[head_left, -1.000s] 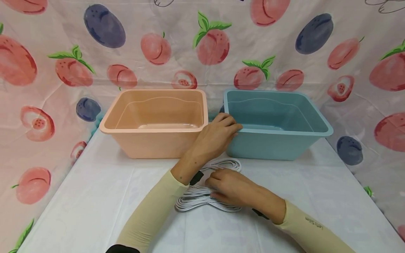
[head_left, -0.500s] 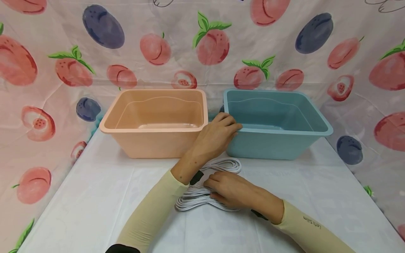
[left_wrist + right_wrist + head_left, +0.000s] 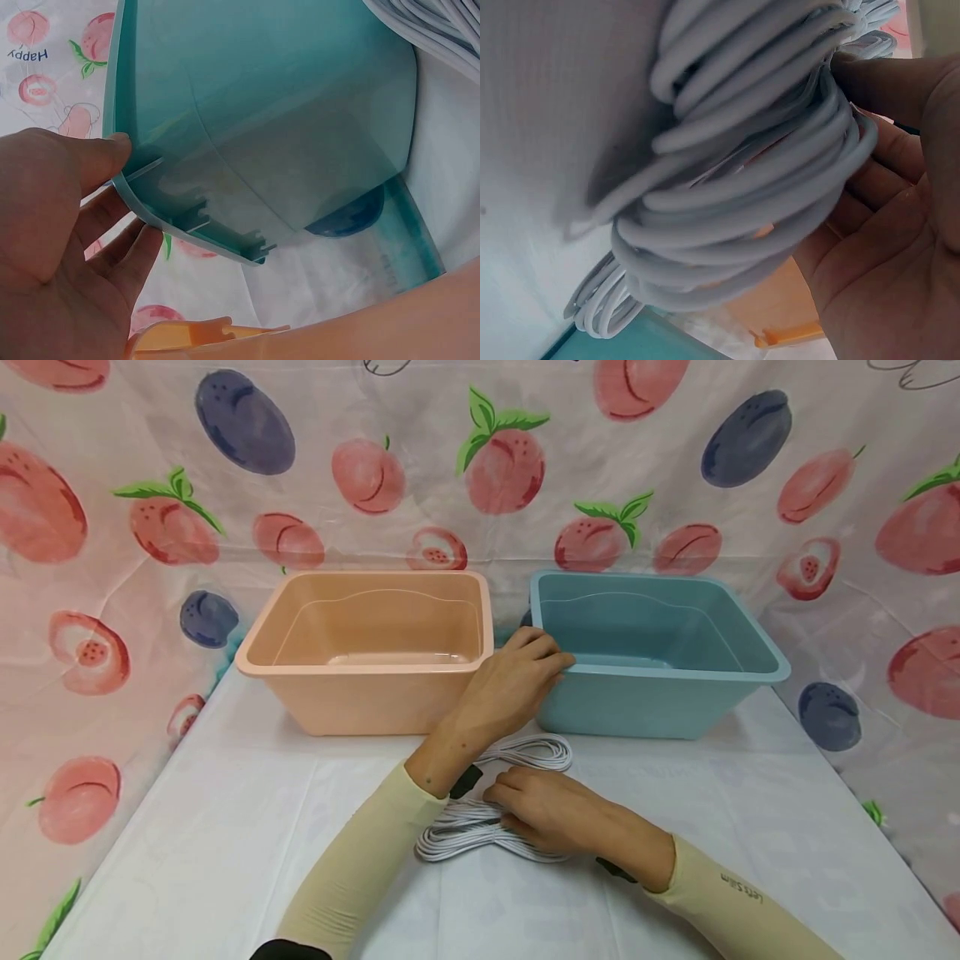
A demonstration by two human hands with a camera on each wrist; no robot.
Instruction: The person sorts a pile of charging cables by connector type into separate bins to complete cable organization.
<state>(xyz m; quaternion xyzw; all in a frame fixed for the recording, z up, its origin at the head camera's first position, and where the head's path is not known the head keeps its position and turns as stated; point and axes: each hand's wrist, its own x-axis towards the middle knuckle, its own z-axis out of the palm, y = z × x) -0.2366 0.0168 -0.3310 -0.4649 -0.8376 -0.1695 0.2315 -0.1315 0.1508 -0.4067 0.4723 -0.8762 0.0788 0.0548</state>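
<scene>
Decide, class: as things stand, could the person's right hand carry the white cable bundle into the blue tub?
Probably yes. The right hand already grips the white cable bundle, and the blue tub stands open-topped just behind it. The left hand holds only the tub's near-left rim corner, leaving most of the opening free.

Table (image 3: 225,827): tubs (image 3: 367,652); cable (image 3: 457,839).

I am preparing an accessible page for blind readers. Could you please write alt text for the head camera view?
A person's right hand grips a coiled white cable on a white table, while the left hand holds the rim of an empty blue tub. An empty peach tub stands beside it, before a fruit-print cloth.
</scene>
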